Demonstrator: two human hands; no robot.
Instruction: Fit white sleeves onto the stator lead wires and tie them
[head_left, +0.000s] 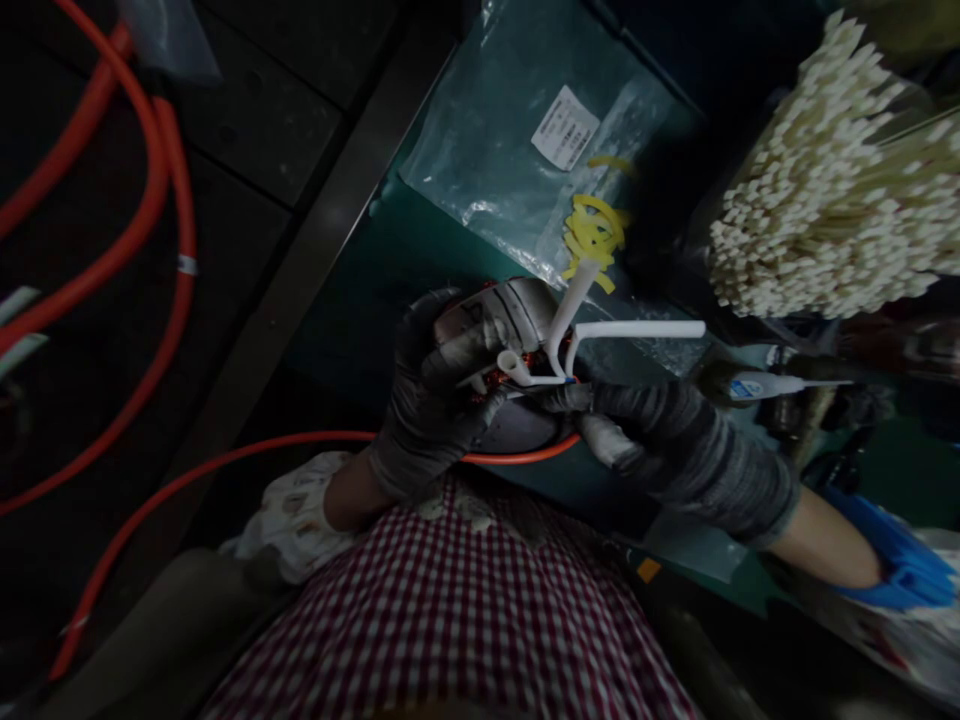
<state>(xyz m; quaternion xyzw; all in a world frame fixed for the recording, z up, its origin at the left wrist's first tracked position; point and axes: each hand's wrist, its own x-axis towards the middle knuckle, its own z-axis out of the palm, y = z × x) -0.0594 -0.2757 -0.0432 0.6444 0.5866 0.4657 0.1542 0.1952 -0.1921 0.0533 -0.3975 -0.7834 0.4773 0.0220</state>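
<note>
My left hand, in a grey glove, is wrapped round a motor stator with a metal body and copper windings. White sleeving tubes stick out from the windings, one pointing right and others bent up or to the left. My gloved right hand is closed at the stator's right side, its fingertips at the base of the tubes beside a small blue spot. What exactly its fingers pinch is hidden. An orange cable passes under the stator, close to both hands.
Yellow strips lie on a clear plastic bag bearing a white label. A big bundle of pale thin tubes is at the right, near a small white bottle. Thick orange cables hang beyond the table's metal edge.
</note>
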